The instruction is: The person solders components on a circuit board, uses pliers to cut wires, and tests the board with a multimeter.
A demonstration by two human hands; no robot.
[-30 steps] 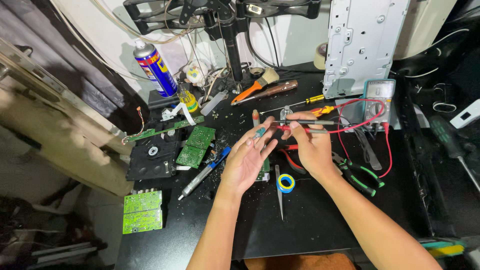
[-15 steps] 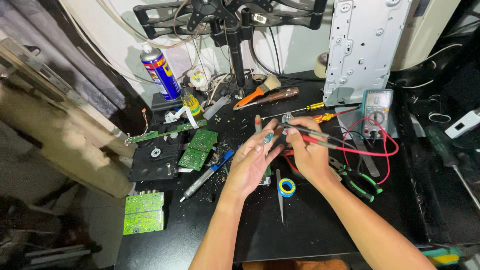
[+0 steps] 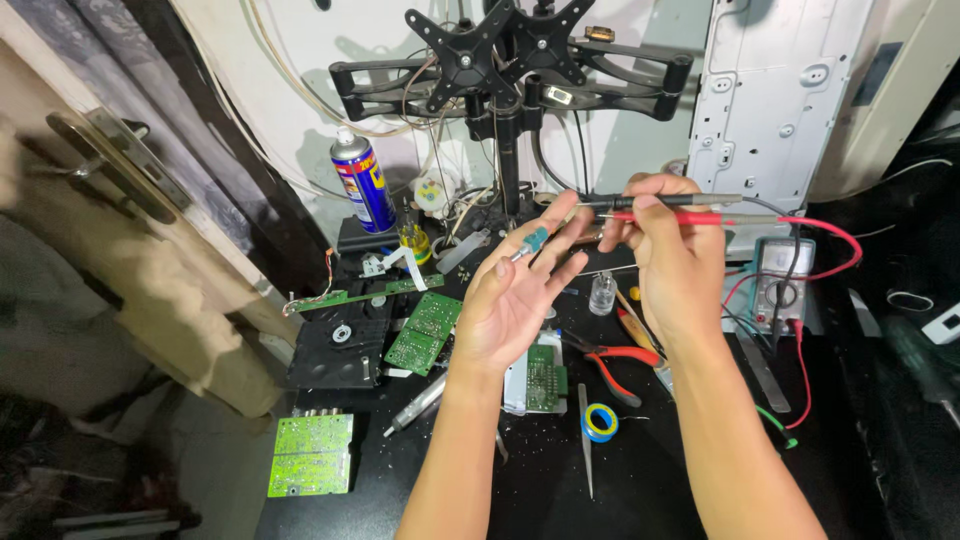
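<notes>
My left hand (image 3: 520, 290) is raised above the black workbench, palm up, pinching a small teal component (image 3: 537, 239) between the fingertips. My right hand (image 3: 672, 250) grips two multimeter probes, one black (image 3: 690, 200) and one red (image 3: 700, 218), their tips pointing left at the component. Red and black leads run from the probes down to the multimeter (image 3: 778, 285) at the right.
Green circuit boards (image 3: 424, 331) (image 3: 311, 453), a black disc drive (image 3: 342, 345), red-handled pliers (image 3: 610, 358), tweezers (image 3: 586, 440), a blue-yellow tape roll (image 3: 598, 422) and a spray can (image 3: 364, 186) lie about. A monitor arm (image 3: 505, 60) and a metal panel (image 3: 775, 90) stand behind.
Both hands have lifted up from the bench toward the camera. The probes have risen with my right hand, and their tips now meet the component held by my left fingers.
</notes>
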